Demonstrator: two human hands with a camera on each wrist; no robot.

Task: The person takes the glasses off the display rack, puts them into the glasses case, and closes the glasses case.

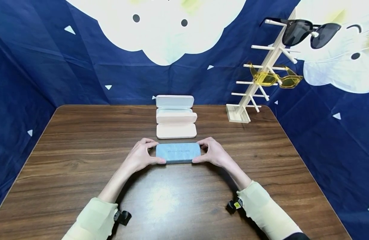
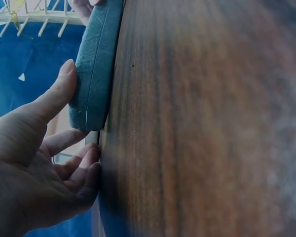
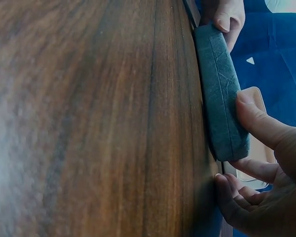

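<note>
A closed blue glasses case (image 1: 178,152) with small dark lettering on its lid lies on the wooden table in the head view. My left hand (image 1: 141,155) pinches its left end, thumb at the front corner and forefinger at the back. On the opposite end, my right hand (image 1: 212,152) grips the case the same way. The left wrist view shows the case's side (image 2: 93,74) with a thin seam, the thumb (image 2: 59,91) against it. Over in the right wrist view, the thumb (image 3: 259,116) presses the case (image 3: 222,94), other fingers curled near the table.
Behind the case stand open pale glasses cases (image 1: 176,131), their lids raised. A wooden rack (image 1: 238,113) at the back right carries black sunglasses (image 1: 301,31) and yellow sunglasses (image 1: 277,79). A blue curtain (image 1: 82,76) with white clouds hangs behind the table (image 1: 82,146).
</note>
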